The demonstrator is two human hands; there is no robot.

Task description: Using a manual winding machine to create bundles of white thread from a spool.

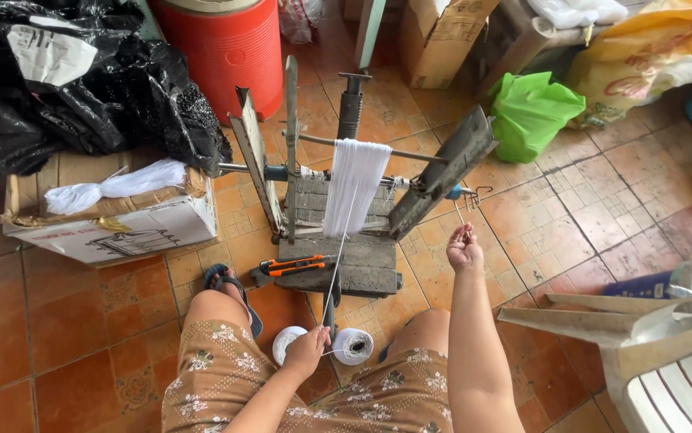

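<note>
While I sit over the tiled floor (81,321) with my knees apart, the head view shows a wooden winding frame (346,208) standing directly in front of me, its reel wrapped with a broad band of white thread (355,184). My left hand (307,351) is down between my knees, fingers pinched closed on a single strand of thread (336,273) that runs up from my fingertips to the band on the reel. Just beside that hand, two white spools (352,345) sit on the floor at the foot of the frame, one on either side of its base post; whether the strand comes off one of them I cannot tell. My right hand (464,247) is raised to the right of the frame, fingers curled shut around the thin metal crank handle (460,215) that sticks out of the reel's axle. An orange-and-black utility knife (294,265) lies on the frame's base board, apart from both hands. To the left, a cardboard box (113,224) carries a hank of white yarn (117,187) on top, with black plastic bags (65,80) heaped behind it. A red drum (229,48) stands behind the frame, a green bag (532,112) lies to the right, and a white plastic chair (667,353) sits at my right side.
</note>
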